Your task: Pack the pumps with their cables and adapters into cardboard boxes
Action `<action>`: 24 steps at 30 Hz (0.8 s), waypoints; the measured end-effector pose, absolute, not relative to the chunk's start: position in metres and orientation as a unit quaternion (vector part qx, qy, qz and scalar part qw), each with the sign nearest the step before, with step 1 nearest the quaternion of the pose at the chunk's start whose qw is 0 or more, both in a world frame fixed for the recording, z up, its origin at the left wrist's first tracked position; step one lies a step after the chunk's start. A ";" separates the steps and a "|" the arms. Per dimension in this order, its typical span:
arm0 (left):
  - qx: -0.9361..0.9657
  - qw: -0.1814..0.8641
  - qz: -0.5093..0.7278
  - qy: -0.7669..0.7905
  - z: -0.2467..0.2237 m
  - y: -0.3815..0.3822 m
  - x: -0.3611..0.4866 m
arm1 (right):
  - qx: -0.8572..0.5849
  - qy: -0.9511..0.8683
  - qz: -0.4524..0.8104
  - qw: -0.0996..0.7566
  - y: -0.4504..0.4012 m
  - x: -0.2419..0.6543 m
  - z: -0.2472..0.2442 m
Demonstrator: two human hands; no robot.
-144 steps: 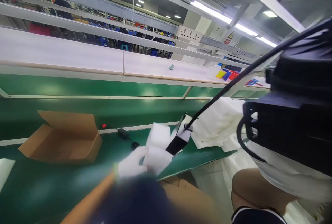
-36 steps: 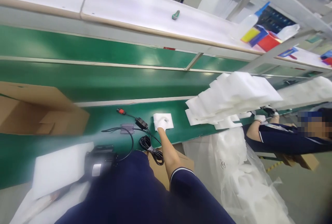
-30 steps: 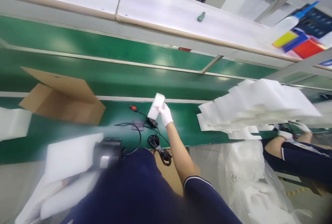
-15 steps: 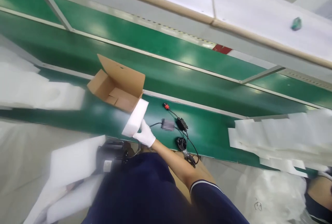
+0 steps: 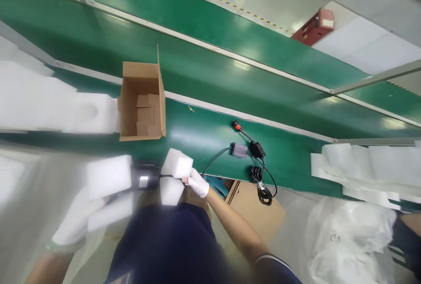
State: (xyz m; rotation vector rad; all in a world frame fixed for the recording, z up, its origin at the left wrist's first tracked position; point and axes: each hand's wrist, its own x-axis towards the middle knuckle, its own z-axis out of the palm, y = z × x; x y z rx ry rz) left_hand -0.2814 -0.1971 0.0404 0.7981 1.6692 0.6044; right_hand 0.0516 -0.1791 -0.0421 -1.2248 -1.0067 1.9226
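My gloved right hand is closed on a white foam block at the bench's front edge. To its left is a black device with a white label, whose near end meets the foam. My left hand, gloved and blurred, is wrapped round another white foam piece at the device's other end. A black cable runs from the foam to a small blurred-out box on the green bench. Beside that lie a black module, a red-and-black connector and a coiled cable.
An open cardboard box stands on the green bench. White foam pieces are stacked at left and right. Below the bench are flattened cardboard and plastic bags. Part of another person shows at far right.
The foam in my right hand has moved down and now meets the device. My left hand has come into clearer view. The open box appears turned and shifted, and the whole view has shifted.
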 end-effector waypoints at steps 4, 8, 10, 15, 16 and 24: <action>0.410 0.561 0.252 0.673 0.001 -0.160 -0.281 | -0.456 -0.379 0.756 0.277 -0.174 0.032 -0.071; 0.445 0.535 0.254 0.672 -0.040 -0.138 -0.261 | -0.500 -0.366 0.724 0.302 -0.165 0.026 -0.105; 0.394 0.556 0.282 0.675 -0.053 -0.136 -0.252 | -0.510 -0.363 0.717 0.307 -0.161 0.026 -0.117; 0.340 0.608 0.340 0.632 -0.058 -0.140 -0.241 | -0.519 -0.360 0.714 0.302 -0.162 0.020 -0.120; 0.336 0.613 0.345 0.626 -0.057 -0.141 -0.240 | -0.523 -0.377 0.703 0.300 -0.163 0.018 -0.119; 0.312 0.635 0.354 0.611 -0.075 -0.142 -0.233 | -0.597 -0.566 0.569 0.018 -0.113 0.027 -0.050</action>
